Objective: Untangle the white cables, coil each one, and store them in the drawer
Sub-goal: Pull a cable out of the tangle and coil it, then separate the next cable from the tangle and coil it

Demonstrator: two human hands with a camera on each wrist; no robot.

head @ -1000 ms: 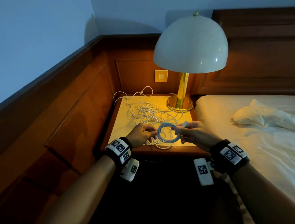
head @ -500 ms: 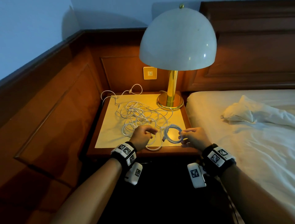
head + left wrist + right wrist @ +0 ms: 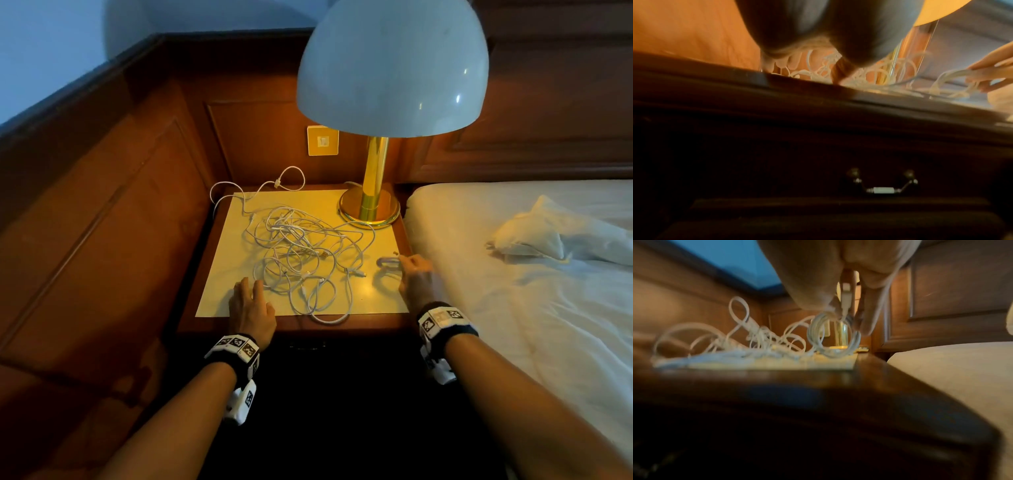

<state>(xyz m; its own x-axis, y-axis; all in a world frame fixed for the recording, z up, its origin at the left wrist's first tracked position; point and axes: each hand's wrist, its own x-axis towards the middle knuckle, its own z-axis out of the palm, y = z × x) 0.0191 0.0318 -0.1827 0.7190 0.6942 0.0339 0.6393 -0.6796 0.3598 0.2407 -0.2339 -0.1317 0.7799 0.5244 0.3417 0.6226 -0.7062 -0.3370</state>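
Observation:
A tangle of white cables (image 3: 301, 260) lies on the middle of the nightstand top (image 3: 226, 274). To its right, one coiled white cable (image 3: 387, 270) stands on edge on the top. My right hand (image 3: 402, 265) pinches this coil (image 3: 833, 335) between thumb and fingers (image 3: 865, 321), with a connector (image 3: 846, 293) showing under the palm. My left hand (image 3: 250, 287) lies flat on the front left of the top, fingers straight, just left of the tangle and holding nothing. The drawer (image 3: 756, 170) below is closed; its metal handle (image 3: 881, 185) hangs at the front.
A brass lamp (image 3: 371, 202) with a white dome shade stands at the back right of the nightstand. The bed (image 3: 513, 274) adjoins the right side. Wood panelling (image 3: 102, 205) closes the left and back. One cable loops over the back left edge (image 3: 239, 192).
My right hand carried the coil right and set it down near the nightstand's right edge. My left hand let go of the coil, moved left and flattened on the top.

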